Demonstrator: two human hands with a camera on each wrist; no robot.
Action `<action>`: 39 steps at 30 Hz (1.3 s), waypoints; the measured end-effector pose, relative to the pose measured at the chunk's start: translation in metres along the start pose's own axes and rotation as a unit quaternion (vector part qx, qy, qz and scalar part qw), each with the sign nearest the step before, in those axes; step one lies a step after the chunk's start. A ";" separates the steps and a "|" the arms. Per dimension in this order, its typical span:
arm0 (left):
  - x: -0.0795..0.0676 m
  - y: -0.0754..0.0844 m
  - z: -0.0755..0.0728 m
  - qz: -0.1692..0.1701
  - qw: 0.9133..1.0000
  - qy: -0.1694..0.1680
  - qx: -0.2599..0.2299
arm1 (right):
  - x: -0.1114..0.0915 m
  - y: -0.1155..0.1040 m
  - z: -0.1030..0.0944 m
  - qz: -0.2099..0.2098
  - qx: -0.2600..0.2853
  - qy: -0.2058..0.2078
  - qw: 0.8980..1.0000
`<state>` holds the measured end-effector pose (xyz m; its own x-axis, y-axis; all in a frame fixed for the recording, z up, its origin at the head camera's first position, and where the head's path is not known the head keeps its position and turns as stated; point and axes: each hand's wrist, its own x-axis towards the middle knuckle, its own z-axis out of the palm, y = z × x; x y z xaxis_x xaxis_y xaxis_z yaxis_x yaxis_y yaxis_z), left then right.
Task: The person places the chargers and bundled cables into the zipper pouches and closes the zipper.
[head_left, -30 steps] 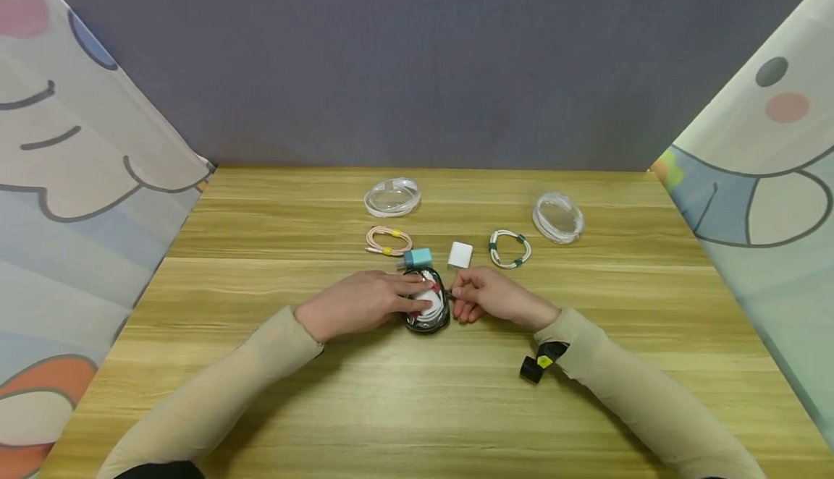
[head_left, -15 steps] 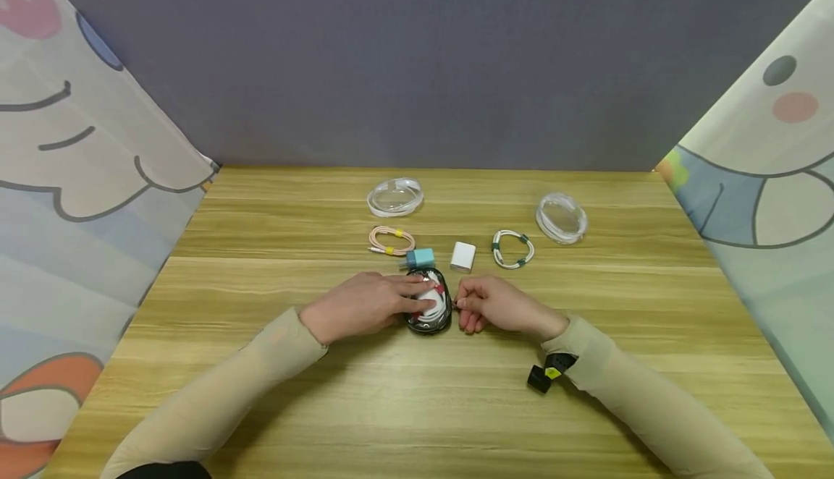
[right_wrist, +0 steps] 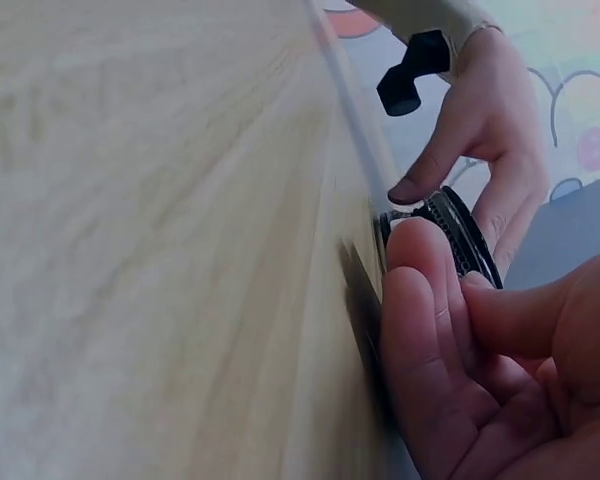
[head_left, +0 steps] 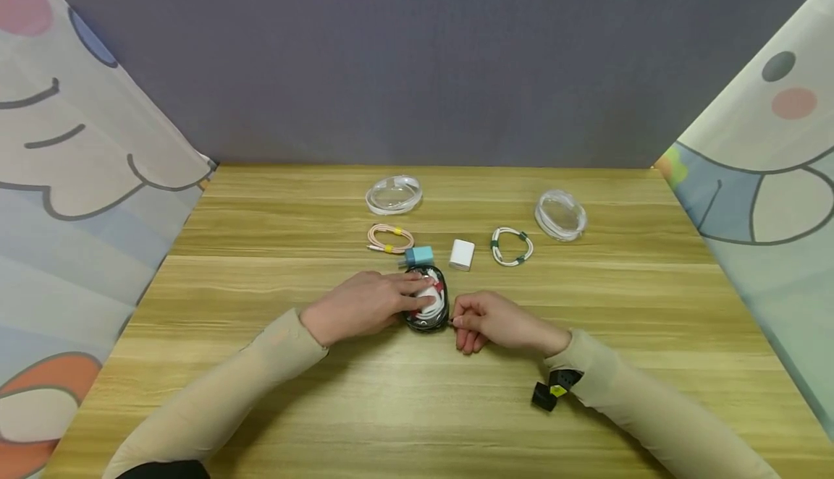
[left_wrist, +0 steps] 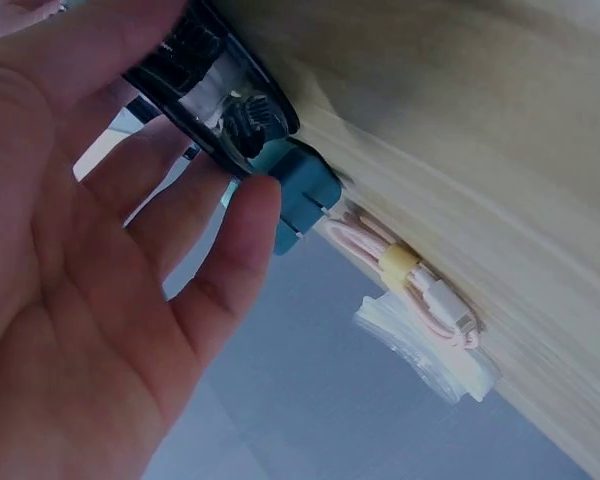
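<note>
A small zip case (head_left: pixel 445 304) with black edging and a see-through top lies mid-table, with a coiled white cable and red ties showing inside. My left hand (head_left: pixel 371 304) holds it, fingers across the top; the right wrist view shows the thumb on the near side. At the case's right edge, the thumb and forefinger of my right hand (head_left: pixel 491 321) pinch what looks like its dark zipper pull (head_left: pixel 452 322), mostly hidden by the fingertips. Right behind the case sits a teal charger plug (head_left: pixel 420 255), and a white charger plug (head_left: pixel 462 255) stands to its right.
A pink cable with yellow ties (head_left: pixel 391 239) lies back left; a white cable with green ties (head_left: pixel 512 247) lies back right. Two clear-wrapped cable coils, one left (head_left: pixel 394 195) and one right (head_left: pixel 560 215), lie farther back. A grey partition (head_left: pixel 430 66) rises behind the table.
My right hand has moved toward me along the case's right edge, from its upper side to lower down. The left hand and case stay nearly in place.
</note>
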<state>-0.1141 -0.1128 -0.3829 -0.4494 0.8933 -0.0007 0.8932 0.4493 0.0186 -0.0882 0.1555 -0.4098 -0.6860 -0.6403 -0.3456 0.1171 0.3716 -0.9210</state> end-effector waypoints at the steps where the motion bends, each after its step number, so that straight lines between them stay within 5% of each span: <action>1: 0.000 0.000 0.000 0.000 1.000 0.004 0.007 | 0.000 0.000 0.000 0.000 0.002 0.004 1.000; 10: 0.003 0.001 0.001 0.030 0.996 0.048 0.076 | 0.000 0.002 -0.011 0.000 0.010 0.049 0.999; 19: 0.009 0.002 0.003 0.047 0.994 0.064 0.070 | 0.012 0.001 -0.023 0.000 0.010 0.080 0.997; 39: 0.007 -0.009 0.006 0.111 0.991 0.063 0.039 | 0.029 0.002 -0.037 0.011 -0.003 0.044 0.999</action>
<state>-0.1252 -0.1108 -0.3893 -0.2360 0.9642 0.1207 0.9666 0.2457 -0.0723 -0.1348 0.1628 -0.4153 -0.7437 -0.5704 -0.3486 0.1291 0.3891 -0.9121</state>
